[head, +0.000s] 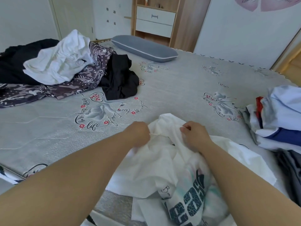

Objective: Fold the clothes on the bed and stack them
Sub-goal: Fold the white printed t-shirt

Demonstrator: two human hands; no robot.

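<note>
Nothing here really serves as a container except the bed point(179, 82) itself, a grey printed cover spread with clothes in three places. At the far left lies a loose heap point(53, 69): a crumpled white garment point(60, 62) on top, a purple patterned cloth point(68, 85) under it, a dark one behind, and a black garment point(120, 79) slumped against its right side. At the right edge sits a stack of folded clothes point(280, 118), pale blue and white with a red and a navy edge showing. A grey pillow point(145, 48) lies across the far end, before a wooden cabinet with white drawers point(154, 20).

Near the person, the white T-shirt point(162, 160) lies rumpled on the near part of the bed, between the two forearms. The left hand point(138, 133) has its fingers curled in, pinching a fold of the white cloth at its upper edge. The right hand point(195, 133) is likewise curled, fingertips bunched and pinching the fabric just beside the left; the two hands are close but apart, with a short strip of cloth drawn between them.

The shirt runs lengthwise away from the person, its pinched end pointing toward the middle of the bed and its printed side (dark cracked lettering with teal streaks) bunched nearest the camera. Which end is collar or hem I cannot tell.
</note>
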